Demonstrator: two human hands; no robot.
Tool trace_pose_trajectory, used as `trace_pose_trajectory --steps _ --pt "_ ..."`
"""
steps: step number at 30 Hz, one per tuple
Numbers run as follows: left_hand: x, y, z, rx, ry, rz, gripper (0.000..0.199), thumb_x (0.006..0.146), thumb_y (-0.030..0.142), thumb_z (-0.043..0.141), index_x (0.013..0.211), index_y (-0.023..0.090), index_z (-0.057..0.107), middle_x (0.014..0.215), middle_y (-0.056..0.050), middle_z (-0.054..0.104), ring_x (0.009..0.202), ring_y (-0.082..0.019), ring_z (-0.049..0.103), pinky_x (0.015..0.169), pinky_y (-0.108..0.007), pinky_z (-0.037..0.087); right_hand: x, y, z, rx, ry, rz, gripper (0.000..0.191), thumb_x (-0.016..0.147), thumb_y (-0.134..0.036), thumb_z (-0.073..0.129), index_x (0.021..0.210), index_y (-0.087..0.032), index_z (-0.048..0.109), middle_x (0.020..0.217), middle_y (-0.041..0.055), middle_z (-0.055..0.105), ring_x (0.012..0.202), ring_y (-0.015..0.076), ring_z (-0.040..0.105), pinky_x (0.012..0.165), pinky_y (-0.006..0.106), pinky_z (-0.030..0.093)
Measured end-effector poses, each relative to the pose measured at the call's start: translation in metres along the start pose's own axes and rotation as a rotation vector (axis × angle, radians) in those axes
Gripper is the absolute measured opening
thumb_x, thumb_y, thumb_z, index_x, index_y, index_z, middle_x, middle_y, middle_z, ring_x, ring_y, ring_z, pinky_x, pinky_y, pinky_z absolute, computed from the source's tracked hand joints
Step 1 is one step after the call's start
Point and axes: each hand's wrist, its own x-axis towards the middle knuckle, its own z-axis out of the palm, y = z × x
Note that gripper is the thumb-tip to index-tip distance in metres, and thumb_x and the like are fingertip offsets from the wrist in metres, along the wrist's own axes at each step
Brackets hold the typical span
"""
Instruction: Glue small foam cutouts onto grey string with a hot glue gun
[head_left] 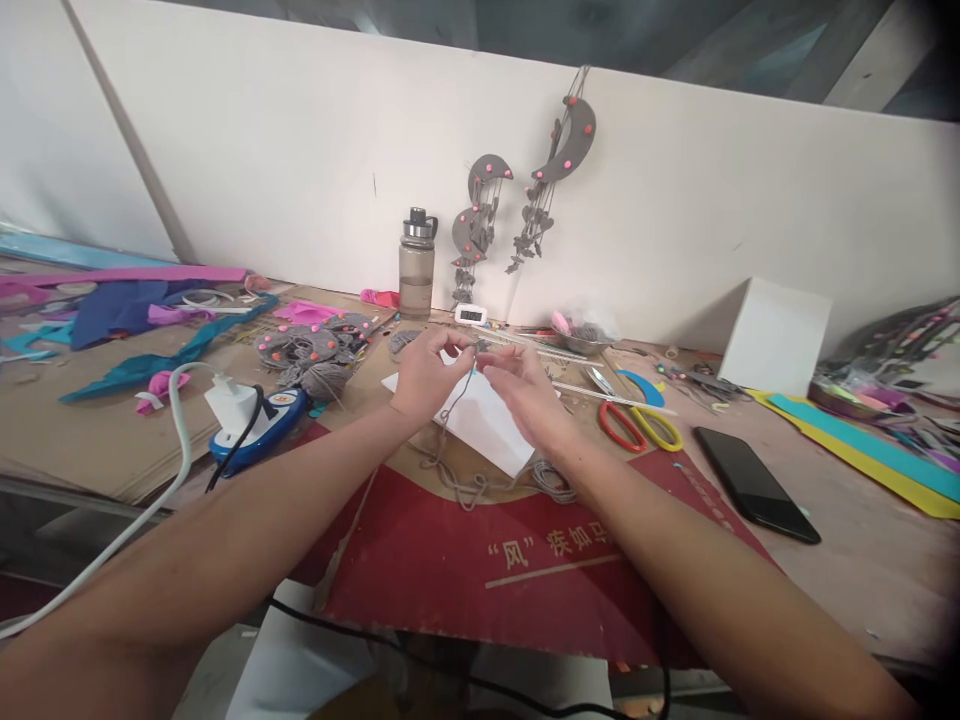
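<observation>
Both hands meet over a white sheet of paper (487,420) on the table. My left hand (429,375) pinches a grey yarn (444,415) between thumb and fingertips. My right hand (525,390) is closed in a pinch close beside it, at the upper end of the same yarn. A small dark grey piece (482,346) shows just behind the fingertips; its shape is partly hidden. From the fingers the yarn hangs down over the paper and lies in loose loops (471,490) on the red and brown cardboard (420,550).
Red-and-yellow-handled scissors (641,425) and a black phone (754,485) lie at right. A water bottle (416,270) and a small digital clock (470,314) stand behind. A blue power strip (259,430) is at left. Grey moon hangings (566,145) hang on the wall.
</observation>
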Motion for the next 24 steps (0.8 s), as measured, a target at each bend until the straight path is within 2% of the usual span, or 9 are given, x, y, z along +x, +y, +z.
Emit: trace_pose_trajectory --steps 3,5,7,9,12,17,24 --pt "-0.004 0.006 0.002 0.027 -0.026 0.03 0.005 0.065 0.019 0.07 0.067 0.022 0.066 0.068 -0.001 0.058 0.067 -0.014 0.047 0.064 -0.025 0.036 -0.007 -0.008 0.01 0.367 -0.093 0.136 0.034 0.071 -0.03 0.062 0.094 -0.026 0.037 0.085 -0.0009 0.063 0.079 0.0157 0.062 0.077 0.038 0.05" --pt "-0.004 0.005 0.003 0.033 -0.039 0.027 0.002 0.068 0.021 0.068 0.069 0.021 0.066 0.068 0.0 0.058 0.064 -0.014 0.046 0.062 -0.026 0.035 -0.008 -0.012 0.01 0.469 -0.126 0.212 0.038 0.069 -0.031 0.066 0.093 -0.025 0.037 0.078 -0.004 0.059 0.063 0.0116 0.056 0.07 0.036 0.051" --pt "-0.003 0.002 0.003 0.04 -0.044 0.024 0.003 0.071 0.024 0.065 0.07 0.021 0.065 0.068 0.0 0.058 0.061 -0.013 0.046 0.061 -0.025 0.035 -0.008 -0.014 0.007 0.507 -0.132 0.266 0.039 0.066 -0.03 0.069 0.092 -0.025 0.039 0.071 -0.0078 0.054 0.05 0.0063 0.044 0.058 0.029 0.048" --pt "-0.002 -0.002 0.004 0.05 -0.058 0.021 0.006 0.073 0.025 0.063 0.071 0.02 0.064 0.067 0.001 0.059 0.06 -0.012 0.046 0.06 -0.025 0.036 -0.006 -0.013 0.004 0.482 -0.083 0.274 0.037 0.065 -0.03 0.069 0.09 -0.024 0.042 0.063 -0.0107 0.045 0.046 0.0039 0.032 0.046 0.02 0.038" --pt "-0.002 -0.007 0.006 0.045 -0.083 0.004 0.008 0.074 0.026 0.063 0.072 0.019 0.063 0.069 0.001 0.06 0.06 -0.011 0.047 0.06 -0.025 0.037 -0.002 -0.006 0.001 0.341 0.027 0.21 0.029 0.066 -0.032 0.068 0.085 -0.022 0.048 0.06 -0.01 0.039 0.046 0.0046 0.028 0.04 0.017 0.023" --pt "-0.005 -0.006 0.008 -0.005 -0.098 -0.04 0.006 0.071 0.024 0.064 0.071 0.018 0.063 0.069 0.0 0.06 0.061 -0.011 0.048 0.061 -0.024 0.037 0.003 0.007 -0.002 0.074 0.117 0.065 0.018 0.071 -0.035 0.064 0.076 -0.02 0.055 0.059 -0.0069 0.041 0.049 0.0068 0.03 0.044 0.021 0.026" --pt "-0.007 -0.004 0.011 -0.086 -0.103 -0.117 0.005 0.069 0.022 0.061 0.069 0.017 0.06 0.066 0.001 0.057 0.062 -0.011 0.047 0.06 -0.023 0.036 0.003 0.012 -0.001 -0.067 0.165 0.025 0.021 0.073 -0.039 0.064 0.072 -0.018 0.057 0.062 -0.004 0.05 0.055 0.009 0.039 0.051 0.024 0.031"
